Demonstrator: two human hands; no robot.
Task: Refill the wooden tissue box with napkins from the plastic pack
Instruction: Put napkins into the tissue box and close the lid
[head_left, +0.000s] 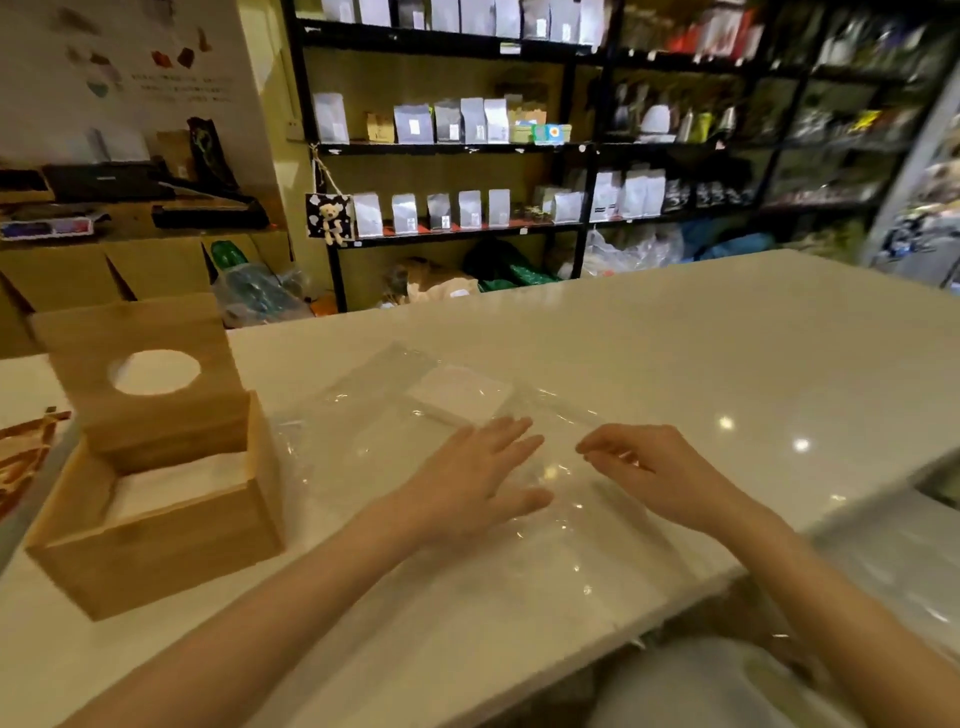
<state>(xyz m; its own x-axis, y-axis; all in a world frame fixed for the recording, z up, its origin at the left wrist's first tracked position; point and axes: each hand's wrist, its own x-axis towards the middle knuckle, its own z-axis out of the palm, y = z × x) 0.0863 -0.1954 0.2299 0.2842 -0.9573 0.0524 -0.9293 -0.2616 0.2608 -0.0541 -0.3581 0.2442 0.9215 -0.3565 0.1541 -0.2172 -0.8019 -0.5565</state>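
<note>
The wooden tissue box (156, 540) stands at the left of the white counter with white napkins (176, 483) inside it. Its lid (145, 379), with a round hole, leans upright against the box's far side. A clear plastic pack (395, 421) lies flat in the middle of the counter, and a small white stack of napkins (457, 392) shows inside its far end. My left hand (478, 478) rests flat on the plastic, fingers spread. My right hand (649, 473) hovers over the pack's right part with fingers curled; whether it pinches the film is unclear.
The white counter (727, 364) extends far to the right; its near edge runs diagonally at lower right. A brown patterned packet (21, 457) lies at the left edge. Black shelves with bags (441, 208) and cardboard boxes (104, 270) stand behind the counter.
</note>
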